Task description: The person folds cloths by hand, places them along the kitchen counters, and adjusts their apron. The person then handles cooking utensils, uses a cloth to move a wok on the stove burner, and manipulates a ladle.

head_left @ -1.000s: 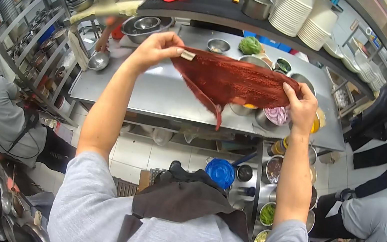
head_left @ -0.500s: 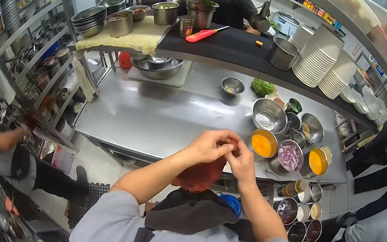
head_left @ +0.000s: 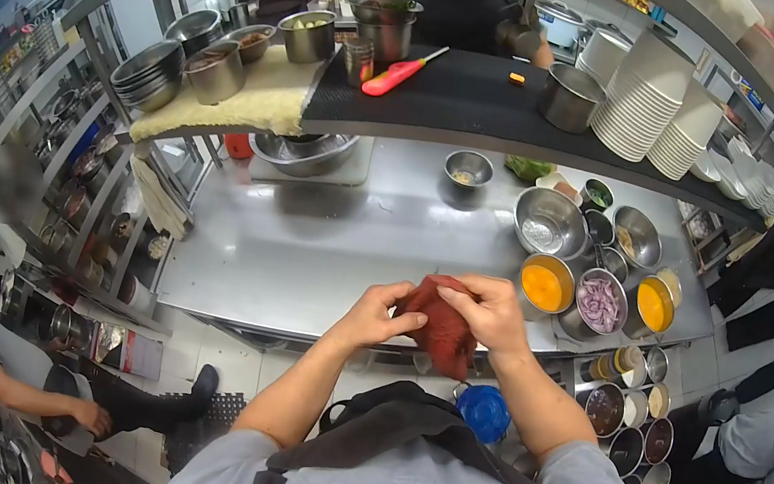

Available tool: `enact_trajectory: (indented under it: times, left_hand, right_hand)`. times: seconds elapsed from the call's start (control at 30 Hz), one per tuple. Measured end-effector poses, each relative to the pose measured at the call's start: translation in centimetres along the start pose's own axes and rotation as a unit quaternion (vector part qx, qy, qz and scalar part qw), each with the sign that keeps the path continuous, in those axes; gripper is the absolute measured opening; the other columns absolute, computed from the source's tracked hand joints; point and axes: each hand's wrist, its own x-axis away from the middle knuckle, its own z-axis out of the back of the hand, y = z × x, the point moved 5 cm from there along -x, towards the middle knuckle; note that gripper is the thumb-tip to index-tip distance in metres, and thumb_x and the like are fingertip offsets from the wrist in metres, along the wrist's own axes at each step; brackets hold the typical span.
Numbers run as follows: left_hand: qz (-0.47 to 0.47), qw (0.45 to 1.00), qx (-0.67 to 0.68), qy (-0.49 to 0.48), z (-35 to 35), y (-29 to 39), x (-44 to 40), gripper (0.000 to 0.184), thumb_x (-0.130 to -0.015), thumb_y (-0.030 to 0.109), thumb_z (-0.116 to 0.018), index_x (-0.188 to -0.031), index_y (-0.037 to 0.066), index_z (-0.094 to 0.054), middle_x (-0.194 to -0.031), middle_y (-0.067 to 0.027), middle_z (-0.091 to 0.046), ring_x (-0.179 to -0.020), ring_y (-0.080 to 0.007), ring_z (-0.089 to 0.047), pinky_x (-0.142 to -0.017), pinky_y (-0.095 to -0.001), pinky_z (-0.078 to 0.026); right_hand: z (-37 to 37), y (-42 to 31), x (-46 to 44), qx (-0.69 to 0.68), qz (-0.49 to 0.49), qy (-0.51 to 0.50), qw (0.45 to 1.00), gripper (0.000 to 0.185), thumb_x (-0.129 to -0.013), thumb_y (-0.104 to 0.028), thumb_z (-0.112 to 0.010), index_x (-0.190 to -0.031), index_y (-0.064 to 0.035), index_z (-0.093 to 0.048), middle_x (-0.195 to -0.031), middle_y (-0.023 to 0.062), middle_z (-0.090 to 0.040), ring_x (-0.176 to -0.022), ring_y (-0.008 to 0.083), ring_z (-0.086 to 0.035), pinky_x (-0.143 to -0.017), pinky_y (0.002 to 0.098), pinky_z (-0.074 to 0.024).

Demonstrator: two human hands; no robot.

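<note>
A dark red cloth (head_left: 447,333), bunched and folded, hangs between my two hands in front of the steel counter's near edge. My left hand (head_left: 380,315) grips its left side, with the thumb pressed on the fabric. On the upper right side of the cloth, my right hand (head_left: 489,312) has its fingers closed on the fabric. The lower end of the cloth hangs free and narrows toward the bottom.
On the steel counter (head_left: 305,249), sliced purple onion (head_left: 598,304), orange liquid (head_left: 542,285) and several bowls stand at the right. A shelf (head_left: 470,103) crosses above. A blue lid (head_left: 482,412) is low down. Co-workers are at left, right and behind the shelf.
The cloth was stretched wide between my raised hands, then gathered low with my hands together. Now my hands are slightly apart and the cloth is bunched above the counter's near edge.
</note>
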Motion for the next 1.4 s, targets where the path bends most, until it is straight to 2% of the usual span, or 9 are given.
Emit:
enact_trajectory:
  times: [0.1,0.2,0.33,0.57,0.87,1.0,1.07,1.2,1.4]
  left_hand:
    - [-0.007,1.000,0.006,0.001,1.6,-1.5,0.0,0.018,-0.080,0.009,-0.067,-0.096,0.002,-0.064,-0.076,-0.0042,-0.063,-0.071,-0.0126,-0.058,-0.067,-0.0289,-0.048]
    - [0.035,0.970,-0.234,-0.057,4.1,-2.2,0.8,0.018,-0.080,0.016,-0.071,-0.091,0.005,-0.063,-0.078,-0.0032,-0.064,-0.069,-0.0127,-0.055,-0.063,-0.0299,-0.048]
    - [0.142,0.985,0.026,-0.098,8.6,0.3,1.7,0.015,-0.081,0.007,-0.071,-0.091,0.005,-0.060,-0.084,-0.0018,-0.064,-0.080,-0.0116,-0.061,-0.073,-0.0280,-0.051]
    - [0.115,0.980,-0.164,0.026,15.4,3.4,-5.6,0.013,-0.087,0.014,-0.070,-0.090,0.004,-0.063,-0.082,0.0006,-0.066,-0.076,-0.0061,-0.058,-0.068,-0.0212,-0.045]
    - [-0.104,0.927,-0.309,0.186,16.6,6.6,-7.3,0.015,-0.084,0.004,-0.066,-0.099,0.001,-0.069,-0.097,-0.0094,-0.069,-0.087,-0.0165,-0.065,-0.077,-0.0292,-0.052]
    - [-0.165,0.924,-0.298,0.174,13.6,2.7,-3.1,0.011,-0.084,0.003,-0.067,-0.095,0.002,-0.069,-0.096,-0.0095,-0.068,-0.091,-0.0196,-0.064,-0.080,-0.0307,-0.051]
    - [-0.106,0.952,-0.270,0.097,11.4,-1.4,-0.6,0.010,-0.081,0.000,-0.067,-0.092,0.002,-0.068,-0.095,-0.0092,-0.067,-0.092,-0.0242,-0.065,-0.082,-0.0339,-0.052]
    - [0.017,0.944,-0.330,-0.001,7.1,-16.2,5.8,0.011,-0.078,0.002,-0.068,-0.089,0.004,-0.068,-0.099,-0.0096,-0.068,-0.096,-0.0286,-0.064,-0.084,-0.0386,-0.052]
    - [0.064,0.925,-0.372,0.035,4.3,-19.2,8.9,0.008,-0.080,0.004,-0.068,-0.088,0.004,-0.069,-0.098,-0.0091,-0.069,-0.108,-0.0308,-0.061,-0.092,-0.0404,-0.050]
  right_hand:
    - [2.2,-3.6,-0.5,0.083,0.073,0.031,0.993,0.018,-0.084,-0.008,-0.067,-0.098,0.0021,-0.073,-0.072,0.0054,-0.065,-0.067,0.0100,-0.057,-0.061,0.0264,-0.0443]
    - [5.4,-5.1,-0.5,0.086,0.089,0.100,0.987,0.015,-0.085,-0.004,-0.065,-0.095,0.0030,-0.073,-0.070,0.0022,-0.058,-0.063,0.0096,-0.051,-0.058,0.0244,-0.0391]
    - [8.4,-2.0,-2.1,-0.071,0.027,0.127,0.989,0.020,-0.087,-0.008,-0.066,-0.104,0.0010,-0.069,-0.090,0.0033,-0.068,-0.082,0.0107,-0.061,-0.076,0.0233,-0.0468]
    - [13.3,9.0,-10.2,0.012,-0.044,0.118,0.992,0.021,-0.090,-0.017,-0.068,-0.102,0.0000,-0.068,-0.088,0.0025,-0.069,-0.078,0.0089,-0.062,-0.072,0.0246,-0.0485]
    - [14.0,9.0,-9.9,0.079,0.058,0.188,0.977,0.021,-0.093,-0.015,-0.063,-0.104,0.0027,-0.066,-0.093,0.0058,-0.068,-0.084,0.0109,-0.061,-0.077,0.0245,-0.0479]
    - [12.9,12.6,-2.6,0.144,-0.084,0.145,0.975,0.013,-0.085,-0.006,-0.062,-0.095,0.0018,-0.066,-0.090,0.0057,-0.069,-0.087,0.0138,-0.063,-0.082,0.0279,-0.0484]
    - [11.2,17.8,1.7,0.106,-0.065,0.115,0.986,0.013,-0.082,-0.004,-0.062,-0.092,0.0023,-0.068,-0.091,0.0091,-0.071,-0.090,0.0186,-0.067,-0.085,0.0305,-0.0498]
    - [6.5,24.6,9.8,0.345,-0.147,-0.066,0.925,0.021,-0.079,-0.013,-0.065,-0.096,-0.0020,-0.070,-0.095,0.0206,-0.068,-0.090,0.0400,-0.064,-0.082,0.0431,-0.0511]
    - [5.2,27.7,14.7,0.340,-0.169,-0.043,0.924,0.021,-0.081,-0.013,-0.064,-0.098,-0.0024,-0.070,-0.091,0.0206,-0.069,-0.088,0.0392,-0.065,-0.080,0.0447,-0.0514]
